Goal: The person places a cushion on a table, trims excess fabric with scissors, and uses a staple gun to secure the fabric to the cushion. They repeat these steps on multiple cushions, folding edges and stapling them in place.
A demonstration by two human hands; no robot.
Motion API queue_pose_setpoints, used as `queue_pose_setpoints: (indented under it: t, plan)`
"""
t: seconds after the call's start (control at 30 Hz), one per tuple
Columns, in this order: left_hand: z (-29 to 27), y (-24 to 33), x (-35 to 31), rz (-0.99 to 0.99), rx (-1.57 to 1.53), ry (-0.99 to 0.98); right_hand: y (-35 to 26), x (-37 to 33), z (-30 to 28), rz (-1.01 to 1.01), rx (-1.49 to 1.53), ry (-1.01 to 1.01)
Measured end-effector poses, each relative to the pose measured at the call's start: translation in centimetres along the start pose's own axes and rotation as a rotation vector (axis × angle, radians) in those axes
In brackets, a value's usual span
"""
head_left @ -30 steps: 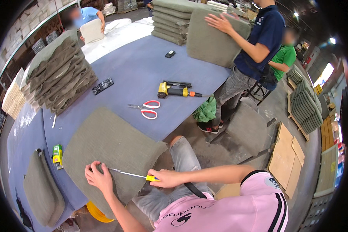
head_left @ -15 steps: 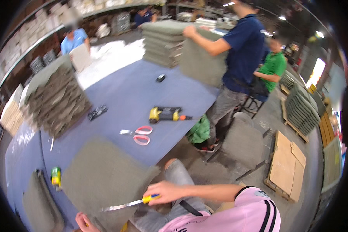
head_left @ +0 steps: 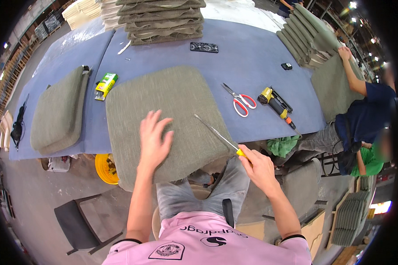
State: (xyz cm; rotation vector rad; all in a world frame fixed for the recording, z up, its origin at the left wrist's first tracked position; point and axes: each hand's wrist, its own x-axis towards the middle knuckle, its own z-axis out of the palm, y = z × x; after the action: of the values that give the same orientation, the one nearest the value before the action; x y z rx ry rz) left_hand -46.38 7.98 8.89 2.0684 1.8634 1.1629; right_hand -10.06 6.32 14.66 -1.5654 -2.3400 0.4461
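An olive-green fabric-covered seat cushion lies in front of me, its near part jutting past the table edge, with frayed threads along its near side. My left hand is over the cushion's near part, fingers spread and holding nothing. In my right hand is a screwdriver with a long thin metal shaft and a yellow handle. Its shaft slants across the cushion's right side, the tip pointing away and to the left. Whether the tip touches the fabric I cannot tell.
Red-and-white scissors and a yellow-and-black pneumatic stapler lie to the right. A second cushion and a green-yellow box lie left. Beyond are a patterned phone and stacked covers. A co-worker stands at right.
My view has swung left and down over the cushion. My left hand has moved from the cushion's edge to above its surface with fingers spread; the right hand still holds the screwdriver.
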Motion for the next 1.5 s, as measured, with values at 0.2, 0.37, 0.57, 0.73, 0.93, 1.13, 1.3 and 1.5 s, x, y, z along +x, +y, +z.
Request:
queue_pose_setpoints:
  t: [0.2,0.37,0.57,0.73,0.93,1.13,1.3,1.5]
  plan:
    - [4.6,-0.2,1.6,0.054,0.175,-0.112,-0.1,1.0,-1.4,-0.068,-0.013,-0.042]
    - [4.4,-0.4,1.1,0.079,0.284,-0.146,-1.7,2.3,-3.4,-0.026,-0.103,-0.178]
    - [4.8,1.6,2.2,0.14,0.266,-0.176,0.2,1.3,-4.5,-0.074,-0.098,-0.154]
    - [4.4,1.1,1.7,0.14,0.356,-0.238,-0.3,3.7,-4.7,-0.075,-0.103,-0.258]
    - [4.3,0.6,3.8,0.432,0.357,-0.342,-0.6,1.9,-3.7,-0.043,-0.105,-0.214]
    - [1.1,2.1,6.5,0.484,0.252,-0.406,-5.1,0.7,-0.8,0.016,-0.259,-0.091]
    - [2.4,1.4,6.5,0.592,0.296,-0.228,-7.6,-2.2,2.2,0.189,-0.137,0.002]
    - [4.8,-0.8,5.4,0.429,0.113,-0.448,-10.6,-4.8,11.0,0.379,0.638,0.245]
